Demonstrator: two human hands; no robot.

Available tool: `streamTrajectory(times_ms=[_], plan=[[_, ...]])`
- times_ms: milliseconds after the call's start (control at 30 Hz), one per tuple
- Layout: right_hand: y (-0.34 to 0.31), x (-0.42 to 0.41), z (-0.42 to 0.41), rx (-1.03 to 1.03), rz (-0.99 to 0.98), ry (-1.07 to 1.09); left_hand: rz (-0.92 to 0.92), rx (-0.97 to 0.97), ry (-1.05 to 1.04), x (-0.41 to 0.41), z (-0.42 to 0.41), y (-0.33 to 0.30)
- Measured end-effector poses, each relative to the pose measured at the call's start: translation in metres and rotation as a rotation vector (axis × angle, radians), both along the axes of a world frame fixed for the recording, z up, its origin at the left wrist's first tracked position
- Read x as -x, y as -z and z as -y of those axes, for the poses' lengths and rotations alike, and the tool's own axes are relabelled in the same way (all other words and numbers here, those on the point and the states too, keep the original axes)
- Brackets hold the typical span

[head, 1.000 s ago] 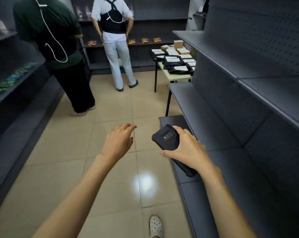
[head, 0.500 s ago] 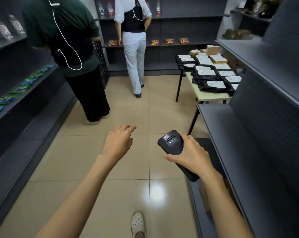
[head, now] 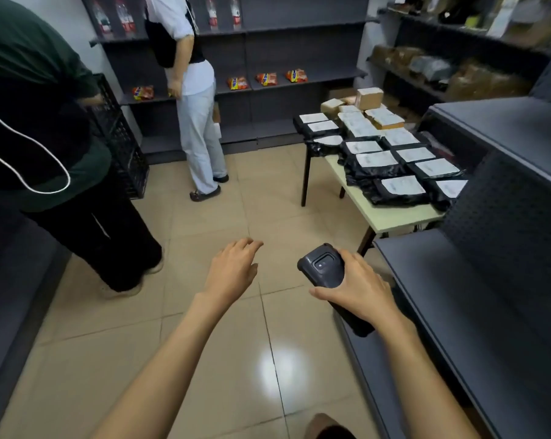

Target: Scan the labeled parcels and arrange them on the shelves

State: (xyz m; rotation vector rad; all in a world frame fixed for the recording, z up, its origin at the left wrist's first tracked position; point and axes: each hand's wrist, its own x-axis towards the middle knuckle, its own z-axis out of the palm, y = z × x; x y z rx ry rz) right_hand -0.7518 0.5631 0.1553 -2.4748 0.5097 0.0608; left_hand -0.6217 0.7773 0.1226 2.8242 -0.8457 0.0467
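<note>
My right hand (head: 358,288) grips a black handheld scanner (head: 324,267), its lens end pointing forward over the floor. My left hand (head: 233,269) hangs in the air beside it, fingers relaxed and holding nothing. Ahead on the right, a pale table (head: 394,215) carries several black parcels with white labels (head: 397,188) and a few brown boxes (head: 369,98) at its far end. Both hands are well short of the table. Dark grey shelves (head: 457,286) run along my right side.
A person in a dark green top (head: 46,128) stands close on the left, beside a black crate (head: 122,144). Another person in light trousers (head: 198,122) faces the back shelves (head: 267,83) with snack packs. Tan tiled floor (head: 204,359) lies between us.
I have walked forward along the aisle; the table of parcels and both people are nearer and larger. My hands keep the same pose, the scanner still in my right hand.
</note>
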Motion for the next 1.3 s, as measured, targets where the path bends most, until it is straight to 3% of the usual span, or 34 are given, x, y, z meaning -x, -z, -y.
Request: streamTrajectory(times_ms=[300, 567, 867, 1300], plan=[[0.025, -0.214, 0.075, -0.059, -0.013, 0.076, -0.03, 0.012, 0.052, -0.225, 0.085, 0.025], [0.009, -0.409, 0.173, -0.054, 0.006, 0.128, -0.037, 0.042, 0.126, -0.422, 0.198, 0.018], [0.033, -0.536, 0.269, -0.031, -0.12, 0.261, -0.092, -0.004, 0.336, -0.581, 0.322, 0.04], [0.047, -0.688, 0.394, -0.108, -0.144, 0.637, -0.091, -0.025, 0.7, -0.783, 0.54, 0.062]])
